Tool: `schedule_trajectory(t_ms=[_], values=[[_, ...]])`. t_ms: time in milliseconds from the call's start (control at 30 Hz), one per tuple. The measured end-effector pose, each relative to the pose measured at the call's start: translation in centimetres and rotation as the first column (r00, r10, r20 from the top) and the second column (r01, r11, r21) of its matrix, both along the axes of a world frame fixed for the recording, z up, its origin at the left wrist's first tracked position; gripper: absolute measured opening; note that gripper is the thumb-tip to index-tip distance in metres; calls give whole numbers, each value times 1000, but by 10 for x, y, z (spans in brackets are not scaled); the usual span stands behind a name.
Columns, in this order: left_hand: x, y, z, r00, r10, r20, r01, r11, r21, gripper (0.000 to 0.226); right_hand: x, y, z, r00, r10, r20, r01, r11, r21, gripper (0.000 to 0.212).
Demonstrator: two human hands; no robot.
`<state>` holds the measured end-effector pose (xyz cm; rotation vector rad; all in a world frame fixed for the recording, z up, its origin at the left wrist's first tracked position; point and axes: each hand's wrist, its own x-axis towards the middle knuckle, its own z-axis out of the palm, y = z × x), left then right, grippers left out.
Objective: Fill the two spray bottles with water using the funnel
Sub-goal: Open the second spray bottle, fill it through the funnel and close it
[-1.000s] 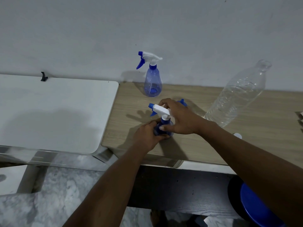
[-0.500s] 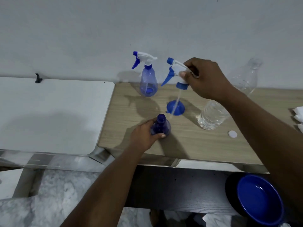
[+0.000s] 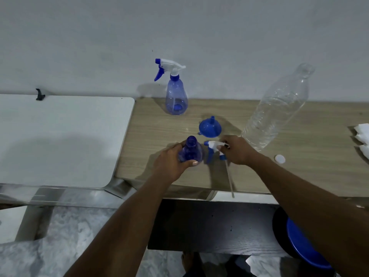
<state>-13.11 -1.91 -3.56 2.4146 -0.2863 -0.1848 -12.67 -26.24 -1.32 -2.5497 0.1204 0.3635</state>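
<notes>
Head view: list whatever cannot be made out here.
- Open spray bottle: head view, left hand covers its lower body; any water inside unreadable.
- Spray head: right hand hides its rear.
- Blue bowl: forearm and frame edge cut it off.
- White paper: cut by right edge.

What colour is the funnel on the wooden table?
The funnel is solid blue, best seen in the head view.

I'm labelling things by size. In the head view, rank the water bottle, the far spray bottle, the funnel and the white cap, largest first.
water bottle
far spray bottle
funnel
white cap
</notes>
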Motion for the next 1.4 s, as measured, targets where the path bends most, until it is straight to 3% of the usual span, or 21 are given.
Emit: schedule_trajectory(t_ms=[100, 267, 500, 700, 833, 1067, 1133, 1200, 1300, 1400], values=[[0, 0, -1, 1000, 2, -3, -2, 1000, 9, 76, -4, -1, -20, 1000, 8, -8, -9, 1000, -30, 16], [0, -1, -3, 1000, 9, -9, -9, 1000, 12, 76, -4, 3, -24, 995, 52, 87, -30, 971, -238, 27], [1, -2, -6, 1000, -2, -13, 2, 999, -33, 75, 40, 23, 0, 949, -64, 309, 118, 980, -159, 54], [2, -2, -7, 1000, 5, -12, -6, 1000, -31, 76, 77, 20, -7, 997, 71, 39, -57, 960, -276, 78], [2, -1, -10, 1000, 14, -20, -15, 1000, -25, 76, 84, 19, -13, 994, 112, 9, -104, 947, -303, 62], [3, -1, -11, 999, 13, -32, -13, 1000, -13, 78, 87, 18, -11, 996, 70, -51, -82, 944, -319, 75], [3, -1, -10, 999, 9, -35, -9, 1000, -2, 79, 89, 20, -1, 999, 21, 33, -13, 976, -219, 73], [4, -1, -9, 999, 12, -36, -12, 1000, 7, 79, 89, 27, 16, 984, -116, 136, 115, 993, 15, 72], [5, -2, -6, 998, 19, -59, -19, 1000, 2, 79, 86, 39, 47, 952, -249, 177, 164, 905, 393, 71], [6, -5, -4, 996, 21, -87, -21, 1000, -3, 79, 71, 47, 70, 959, -238, 154, 100, 792, 602, 74]])
